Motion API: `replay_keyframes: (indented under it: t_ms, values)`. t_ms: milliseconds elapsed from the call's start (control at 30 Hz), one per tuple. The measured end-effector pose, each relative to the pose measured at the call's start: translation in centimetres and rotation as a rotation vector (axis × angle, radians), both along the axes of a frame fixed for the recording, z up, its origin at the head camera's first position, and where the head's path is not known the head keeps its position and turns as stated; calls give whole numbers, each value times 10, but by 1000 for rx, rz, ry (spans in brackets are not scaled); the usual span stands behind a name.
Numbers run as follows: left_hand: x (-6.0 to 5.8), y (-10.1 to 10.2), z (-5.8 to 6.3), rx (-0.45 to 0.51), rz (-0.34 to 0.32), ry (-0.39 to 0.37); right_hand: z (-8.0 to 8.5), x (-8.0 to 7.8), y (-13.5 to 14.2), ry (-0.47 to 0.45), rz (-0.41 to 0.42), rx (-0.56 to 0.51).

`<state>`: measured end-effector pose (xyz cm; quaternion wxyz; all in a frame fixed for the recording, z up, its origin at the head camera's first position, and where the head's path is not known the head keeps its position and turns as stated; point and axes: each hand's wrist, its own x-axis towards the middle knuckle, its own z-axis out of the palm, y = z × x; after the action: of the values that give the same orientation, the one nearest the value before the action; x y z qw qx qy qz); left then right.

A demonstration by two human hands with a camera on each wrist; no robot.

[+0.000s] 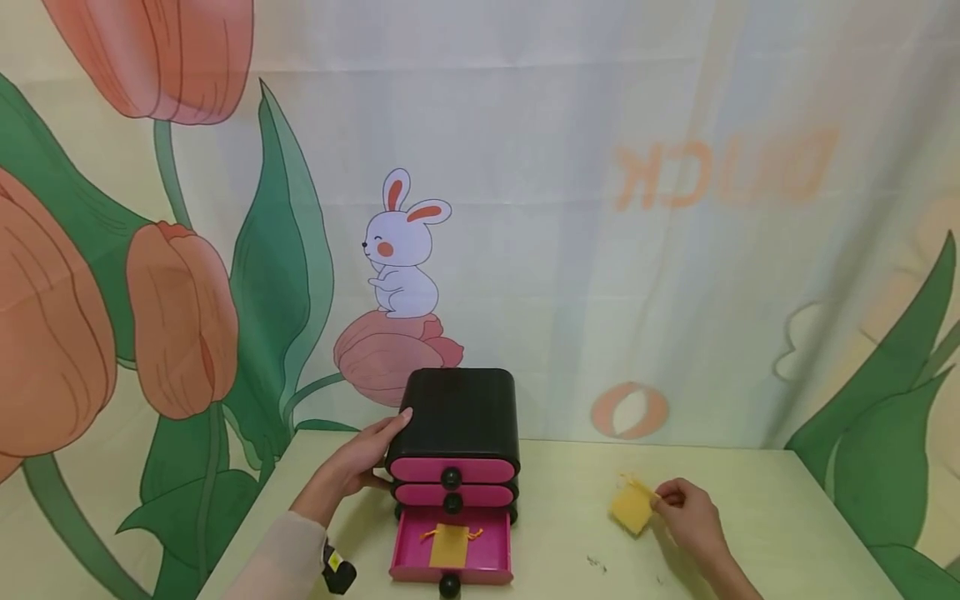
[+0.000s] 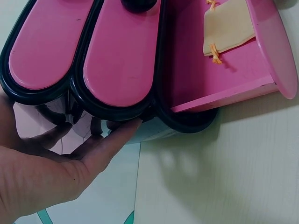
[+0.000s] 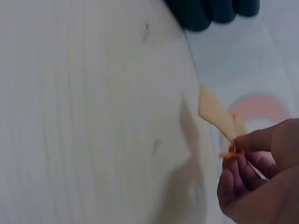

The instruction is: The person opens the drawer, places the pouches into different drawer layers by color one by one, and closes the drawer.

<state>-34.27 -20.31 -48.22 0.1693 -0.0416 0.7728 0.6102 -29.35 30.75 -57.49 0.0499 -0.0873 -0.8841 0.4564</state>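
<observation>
A small black cabinet with pink drawers (image 1: pixel 461 408) stands on the table. My left hand (image 1: pixel 362 457) rests against its left side, the thumb near the top edge; in the left wrist view the fingers (image 2: pixel 110 144) lie spread and fairly straight along that side. The bottom drawer (image 1: pixel 408 550) is pulled out, and a yellow drawstring pouch (image 1: pixel 450 547) lies flat in it. To the right of the cabinet, my right hand (image 1: pixel 690 517) pinches a second yellow drawstring pouch (image 1: pixel 632 507) between thumb and fingers at its orange-corded end (image 3: pixel 233 151), above the table.
The upper two drawers (image 1: pixel 420 469) are closed, each with a round black knob. Dark marks (image 1: pixel 596 564) show on the pale table (image 1: pixel 555 492). Behind it hangs a printed curtain (image 1: pixel 540 250) with tulips and a rabbit. A black wrist device (image 1: pixel 339 571) sits by the left sleeve.
</observation>
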Motion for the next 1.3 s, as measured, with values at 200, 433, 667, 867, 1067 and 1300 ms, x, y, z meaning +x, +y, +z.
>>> replay_keyframes:
  t_ms: [200,433,667,867,1067,1300]
  values:
    - [0,0,-1,-1,1,3,29,14,-57,30,234,-265]
    - [4,0,-1,-7,5,-4,48,30,-110,71,449,-285]
    - [7,0,1,-7,9,0,50,31,-157,117,450,-209]
    - [6,1,2,-8,8,0,37,31,-187,163,475,-168]
    - [5,1,2,-11,16,-1,26,30,-203,147,501,-162]
    - [3,1,-2,2,21,-2,22,32,-211,137,517,-156]
